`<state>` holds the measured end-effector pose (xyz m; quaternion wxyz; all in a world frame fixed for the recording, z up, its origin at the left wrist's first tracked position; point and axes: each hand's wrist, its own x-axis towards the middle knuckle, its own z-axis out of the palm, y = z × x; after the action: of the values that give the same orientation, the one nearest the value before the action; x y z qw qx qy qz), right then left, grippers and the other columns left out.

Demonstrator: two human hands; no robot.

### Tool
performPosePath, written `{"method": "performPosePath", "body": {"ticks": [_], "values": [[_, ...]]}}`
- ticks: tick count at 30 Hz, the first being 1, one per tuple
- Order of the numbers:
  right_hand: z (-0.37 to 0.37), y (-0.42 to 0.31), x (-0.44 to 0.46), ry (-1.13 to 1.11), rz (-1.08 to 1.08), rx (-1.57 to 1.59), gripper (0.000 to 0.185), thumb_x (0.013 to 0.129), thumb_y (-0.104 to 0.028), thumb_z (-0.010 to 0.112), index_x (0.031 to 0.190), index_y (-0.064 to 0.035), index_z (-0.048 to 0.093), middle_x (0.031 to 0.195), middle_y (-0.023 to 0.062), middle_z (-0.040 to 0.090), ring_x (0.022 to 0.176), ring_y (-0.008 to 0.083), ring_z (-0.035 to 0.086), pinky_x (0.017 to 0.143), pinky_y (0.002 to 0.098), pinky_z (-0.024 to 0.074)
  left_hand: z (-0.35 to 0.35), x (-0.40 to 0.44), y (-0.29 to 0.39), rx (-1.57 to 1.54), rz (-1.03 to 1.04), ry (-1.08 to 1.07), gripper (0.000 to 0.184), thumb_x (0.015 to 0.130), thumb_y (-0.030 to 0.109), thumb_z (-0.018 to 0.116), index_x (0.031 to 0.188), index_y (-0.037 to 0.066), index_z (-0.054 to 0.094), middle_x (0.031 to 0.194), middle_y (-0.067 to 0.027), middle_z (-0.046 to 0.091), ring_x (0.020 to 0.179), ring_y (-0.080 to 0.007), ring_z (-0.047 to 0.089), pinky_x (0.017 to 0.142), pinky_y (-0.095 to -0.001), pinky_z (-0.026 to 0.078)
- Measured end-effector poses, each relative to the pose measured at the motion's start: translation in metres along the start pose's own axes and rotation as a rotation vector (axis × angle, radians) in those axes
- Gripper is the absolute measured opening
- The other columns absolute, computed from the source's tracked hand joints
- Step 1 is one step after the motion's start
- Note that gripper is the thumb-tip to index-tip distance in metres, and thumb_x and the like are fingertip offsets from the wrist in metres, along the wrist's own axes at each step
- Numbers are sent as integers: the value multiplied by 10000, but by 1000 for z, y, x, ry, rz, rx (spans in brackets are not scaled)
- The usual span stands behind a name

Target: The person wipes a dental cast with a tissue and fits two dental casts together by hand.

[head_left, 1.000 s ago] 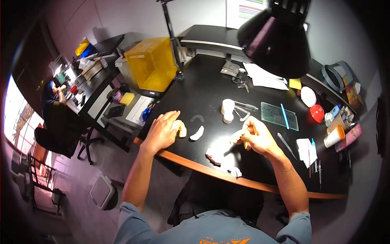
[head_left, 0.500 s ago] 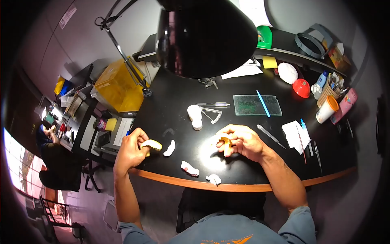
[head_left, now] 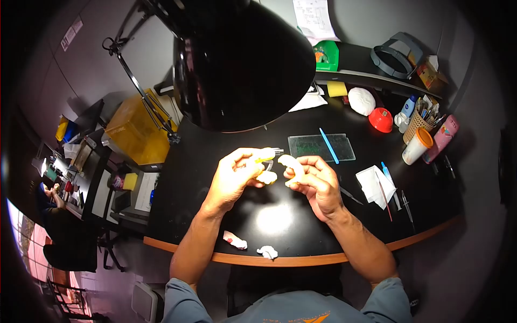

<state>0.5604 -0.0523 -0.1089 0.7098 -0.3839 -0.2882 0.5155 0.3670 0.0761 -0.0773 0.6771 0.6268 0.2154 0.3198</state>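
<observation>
One left hand (head_left: 232, 177) and one right hand (head_left: 319, 188) make two. The right holds one horseshoe-shaped cast (head_left: 291, 162); whether the left holds one yellowish piece (head_left: 267, 177) or two is unclear. There are two crumpled wads (head_left: 267, 252), one glass slab (head_left: 309, 148), one blue stick (head_left: 329, 146), one red bowl (head_left: 381, 120) and one desk lamp (head_left: 239, 70).

Our left hand (head_left: 234, 175): curled, pinching | our right hand (head_left: 319, 185): curled, pinching, near the left | our left forearm (head_left: 196, 245), right forearm (head_left: 363, 243): converging forward
</observation>
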Motion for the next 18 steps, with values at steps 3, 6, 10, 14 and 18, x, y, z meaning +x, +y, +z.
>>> {"method": "performPosePath", "body": {"ticks": [3,6,10,14,18], "values": [[0,20,2,-3,-259,-245,472,855,24,730,1279,27,523,1112,139,700,1050,193,693,875,339,593,9,-3,-5,-7,-17,-13,419,999,166,683,1363,-30,617,1159,-114,730,920,-144,734,771,-256,604],[7,19,-5,-18,-324,-365,522,853,49,767,1304,23,506,1118,149,685,1073,180,682,884,305,607,7,-7,-9,-36,-40,-89,499,988,171,703,1431,-21,575,1197,-112,720,1002,-133,704,826,-275,599],[14,23,-8,-15,-320,-379,517,858,48,791,1293,15,512,1133,153,679,1070,183,693,855,289,635,2,-13,-10,-152,-87,-143,538,974,140,693,1468,-12,545,1200,-117,683,1078,-197,695,904,-330,599],[14,22,-8,19,-316,-447,510,842,52,809,1270,10,534,1147,149,679,1066,177,699,833,287,645,-2,-15,-8,-305,-173,-124,552,993,141,683,1490,-25,509,1312,-143,647,1139,-222,683,957,-359,596],[10,25,-7,81,-356,-510,533,830,54,820,1282,6,542,1183,138,669,1102,171,686,852,287,637,1,-17,-15,-215,-54,-109,557,989,75,688,1502,-24,493,1444,-147,591,1190,-208,661,967,-352,595]]}}
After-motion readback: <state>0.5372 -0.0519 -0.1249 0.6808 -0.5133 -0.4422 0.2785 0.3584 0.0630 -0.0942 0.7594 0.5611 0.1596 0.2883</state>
